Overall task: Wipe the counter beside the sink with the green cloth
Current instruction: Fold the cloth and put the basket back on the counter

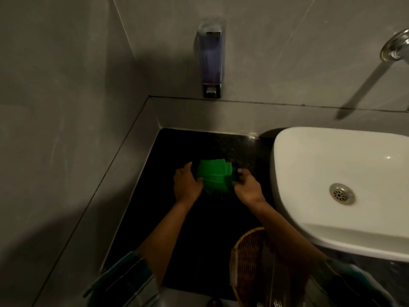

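A: What's there, biggest first?

B: One grey wall (66,85), then one black tabletop (199,218) running up to it, and one white sink (332,156) standing on the tabletop's right side. One soap dispenser (211,58) hangs on the wall, one tap (396,49) shows at the right edge, and one woven basket (247,262) sits near the front, partly under the right forearm.

A: And the cloth?

B: One green cloth (213,176), folded in layers, on or just above the tabletop left of the sink, between two hands. The left hand (187,185) has its fingers closed on the cloth's left edge. The right hand (247,187) pinches the right edge, though something dark at its fingertips blurs the detail.

A: How will it handle?

B: I'd judge it light, soft and floppy; the layers would slide apart if taken by one corner. Better to press a flat palm on top, or bunch it in one grip, and push across the stone.
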Available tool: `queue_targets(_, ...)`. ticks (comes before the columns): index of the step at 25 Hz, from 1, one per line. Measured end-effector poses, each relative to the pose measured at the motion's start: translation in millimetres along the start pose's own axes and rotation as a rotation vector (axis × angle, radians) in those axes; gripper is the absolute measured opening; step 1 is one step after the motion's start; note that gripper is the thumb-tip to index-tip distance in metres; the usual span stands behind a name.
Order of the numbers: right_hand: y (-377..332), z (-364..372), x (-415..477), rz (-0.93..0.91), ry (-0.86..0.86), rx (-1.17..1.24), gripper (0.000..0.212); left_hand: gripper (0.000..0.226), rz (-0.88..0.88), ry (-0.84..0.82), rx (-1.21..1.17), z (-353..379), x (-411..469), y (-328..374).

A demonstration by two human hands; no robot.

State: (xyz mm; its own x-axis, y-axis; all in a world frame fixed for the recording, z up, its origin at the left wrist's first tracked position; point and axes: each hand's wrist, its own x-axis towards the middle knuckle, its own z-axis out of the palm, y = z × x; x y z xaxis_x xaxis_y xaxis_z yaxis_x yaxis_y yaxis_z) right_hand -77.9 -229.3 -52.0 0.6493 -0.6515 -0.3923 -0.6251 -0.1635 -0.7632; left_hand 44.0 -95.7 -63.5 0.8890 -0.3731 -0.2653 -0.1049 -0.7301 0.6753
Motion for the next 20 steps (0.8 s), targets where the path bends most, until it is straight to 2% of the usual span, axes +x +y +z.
queue_targets(2,22.7,-15.2,-44.4,-0.083,0.011,-0.143,0.04,0.032,0.079,-0.08,-0.002,-3.6,-34.3,-3.8)
queue_targets(4,54.8,-38.2,-90.8,-0.078,-0.018,-0.318,0.037,0.019,0.112,-0.281,0.047,3.9,-78.2,-16.7)
queue_targets(6,86.3,-58.6,-137.7,-0.028,-0.068,-0.499,0.041,0.033,0.124,-0.427,0.069,11.8,-119.8,-28.4)
queue_targets(8,104.4,-71.7,-177.1,-0.044,0.018,-0.681,0.041,0.054,0.123,-0.46,0.088,18.6,-148.8,-35.7)
queue_targets(10,119.9,-79.5,-198.6,-0.037,0.104,-0.749,0.036,0.058,0.136,-0.481,0.099,26.8,-164.8,-39.8)
queue_targets(11,127.2,-80.3,-213.0,0.016,0.127,-0.721,0.032,0.054,0.147,-0.495,0.095,33.2,-180.1,-42.4)
queue_targets(13,128.6,-82.8,-214.9,0.063,0.172,-0.45,0.027,0.049,0.148,-0.452,0.075,40.1,-186.8,-43.2)
queue_targets(16,124.6,-78.2,-200.5,0.069,0.206,-0.159,0.033,0.051,0.153,-0.312,0.102,26.0,-179.0,-42.2)
queue_targets(18,111.2,-64.3,-189.4,0.04,0.133,-0.042,0.043,0.052,0.124,-0.222,0.186,-1.3,-163.4,-46.8)
queue_targets(20,75.8,-38.9,-160.4,-0.014,0.019,0.033,0.048,0.05,0.075,-0.056,0.222,-43.7,-129.4,-56.7)
